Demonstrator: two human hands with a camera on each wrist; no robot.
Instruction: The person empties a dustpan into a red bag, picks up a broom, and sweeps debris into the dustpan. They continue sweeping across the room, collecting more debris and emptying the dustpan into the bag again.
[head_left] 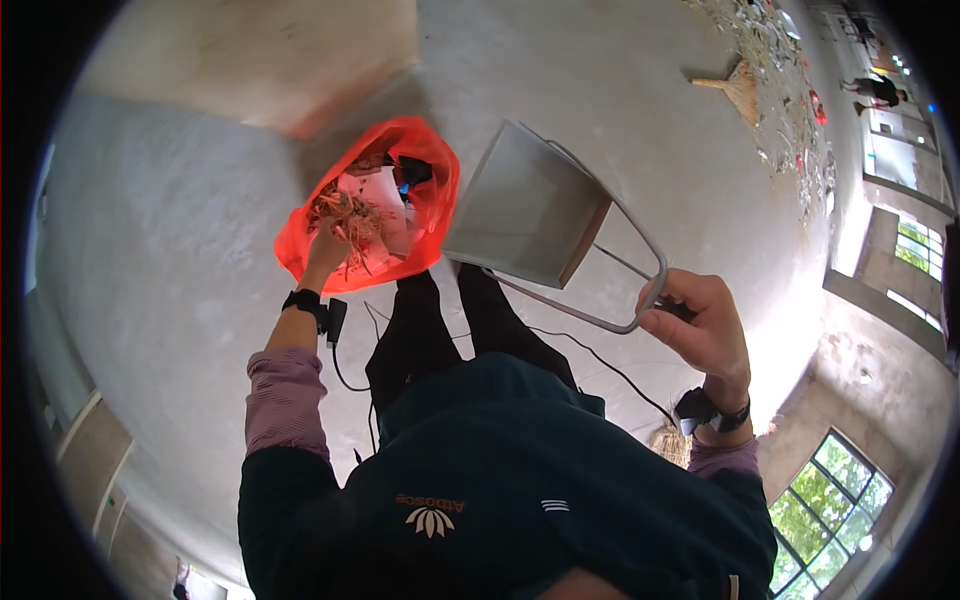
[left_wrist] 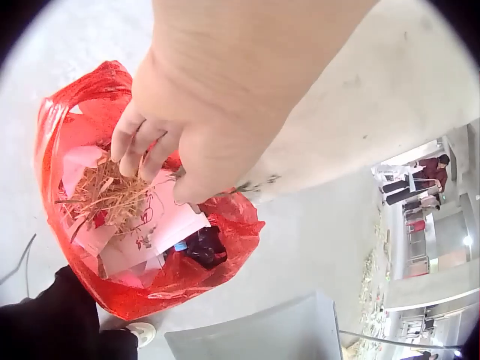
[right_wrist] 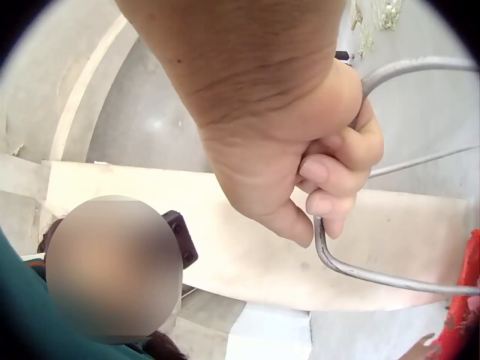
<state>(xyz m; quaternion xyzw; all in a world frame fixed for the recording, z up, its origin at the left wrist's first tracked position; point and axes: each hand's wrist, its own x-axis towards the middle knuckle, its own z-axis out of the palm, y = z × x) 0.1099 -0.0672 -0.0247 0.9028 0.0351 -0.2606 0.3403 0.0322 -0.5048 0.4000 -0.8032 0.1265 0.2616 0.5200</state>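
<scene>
A red plastic bag (head_left: 290, 248) stands open in front of my legs. Inside it are pale pink paper with dark writing (left_wrist: 135, 251), a black crumpled item (left_wrist: 204, 246) and dry straw (left_wrist: 105, 196). My left hand (head_left: 326, 250) is at the bag's mouth, its fingers curled down around a clump of the straw; thin stalks stick out beside the thumb in the left wrist view. My right hand (head_left: 705, 322) grips the bent metal tube handle (head_left: 655, 250) of a grey dustpan (head_left: 525, 200). The pan hangs tilted just right of the bag.
Plant litter (head_left: 785, 110) is strewn across the floor at the upper right, with a straw broom (head_left: 742, 88) beside it. Another straw bundle (head_left: 668, 445) lies behind my right wrist. Black cables (head_left: 600, 357) run from my wrists past my legs. A person (head_left: 880, 92) is far off.
</scene>
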